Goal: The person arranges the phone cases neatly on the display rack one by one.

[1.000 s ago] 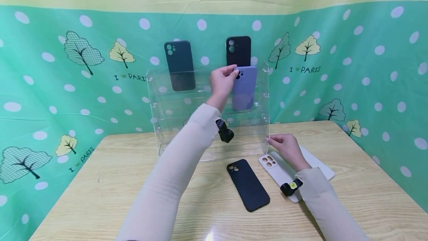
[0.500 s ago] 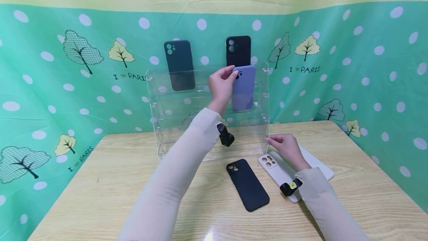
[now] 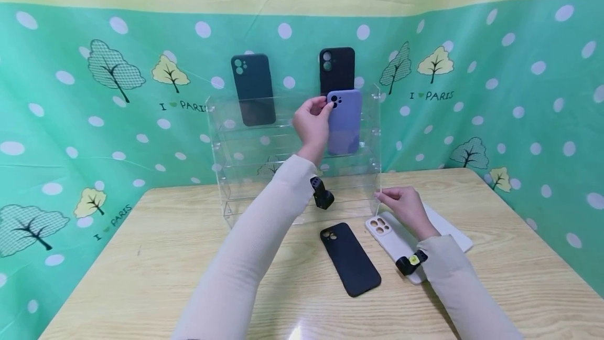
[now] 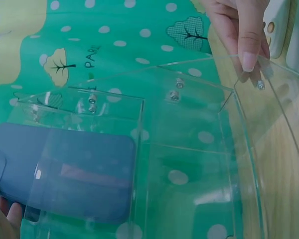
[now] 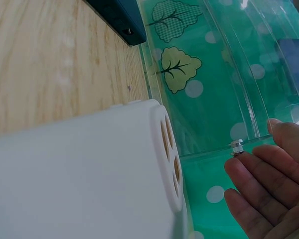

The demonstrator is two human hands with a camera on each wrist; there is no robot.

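My left hand (image 3: 313, 127) holds a purple phone case (image 3: 344, 125) by its upper left edge, thumb beside the camera holes. The case stands upright in the upper part of a clear acrylic display rack (image 3: 302, 213), just in front of a black phone case (image 3: 337, 70). In the left wrist view, the purple case (image 4: 84, 169) sits behind a clear front strip, with fingertips at its end. Low on the rack's right side, my right hand (image 3: 407, 209) pinches the side panel between thumb and fingers; a metal screw (image 5: 236, 146) shows at the fingertips.
A dark green phone case (image 3: 255, 91) stands at the rack's upper left. On the wooden table (image 3: 155, 266) lie a black phone case (image 3: 350, 260) and a white phone case (image 3: 394, 240), with another white one (image 3: 453, 230) partly behind the right hand. A patterned green cloth hangs behind.
The left thumb has slid slightly off the purple case toward its left edge, uncovering more of the camera holes. The right hand keeps its place on the rack.
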